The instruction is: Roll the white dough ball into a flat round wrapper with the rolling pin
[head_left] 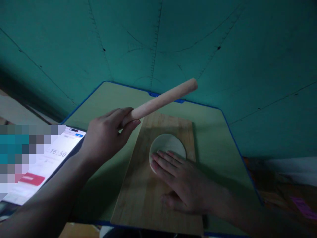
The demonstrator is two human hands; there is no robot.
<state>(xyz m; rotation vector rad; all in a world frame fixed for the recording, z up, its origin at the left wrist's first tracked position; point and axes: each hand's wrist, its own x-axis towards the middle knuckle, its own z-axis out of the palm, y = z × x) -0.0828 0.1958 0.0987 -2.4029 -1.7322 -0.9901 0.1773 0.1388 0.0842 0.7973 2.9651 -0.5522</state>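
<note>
A pale wooden rolling pin (165, 99) is gripped near one end by my left hand (106, 135), which holds it raised above the board, its free end pointing up and to the right. On the wooden cutting board (138, 191) lies a round, flat piece of white dough (167, 142). My right hand (180, 181) rests flat on the near part of the dough, its fingers stretched out and its thumb apart over the board. The fingers hide part of the dough's lower edge.
Beneath the board is a pale table (215, 138) with a blue rim. A lit phone (56, 155), partly pixelated, stands at the left behind my left forearm. A green wall (188, 36) with stitched-looking lines rises beyond the table. Dim, cluttered items (284, 195) are at the lower right.
</note>
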